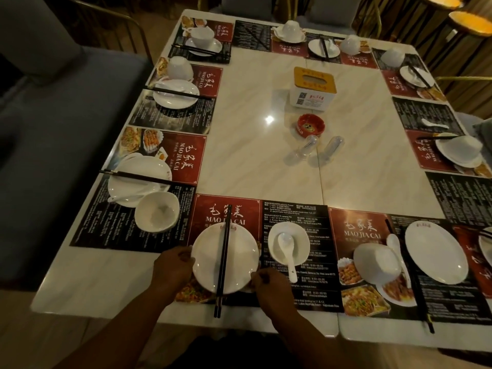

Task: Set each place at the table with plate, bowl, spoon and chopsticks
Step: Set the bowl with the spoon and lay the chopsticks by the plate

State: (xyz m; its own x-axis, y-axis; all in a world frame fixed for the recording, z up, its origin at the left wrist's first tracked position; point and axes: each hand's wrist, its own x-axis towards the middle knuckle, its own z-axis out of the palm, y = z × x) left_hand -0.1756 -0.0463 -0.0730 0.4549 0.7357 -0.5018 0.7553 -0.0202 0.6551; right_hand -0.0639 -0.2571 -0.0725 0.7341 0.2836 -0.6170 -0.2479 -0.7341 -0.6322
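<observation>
Two hands grip plate (pixel 239 265), lower centre of frame: left hand (pixel 173 265) fingers clamped on left rim, right hand (pixel 269 286) on lower-right rim. Chopsticks (pixel 223 262) across plate; bowl (pixel 303 242) holding spoon (pixel 287 247) just right.

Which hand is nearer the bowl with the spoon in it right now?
Right. The right hand is close by the bowl's near edge, at the plate's right rim. The left hand is at the plate's left rim, the whole plate between it and the bowl.
</observation>
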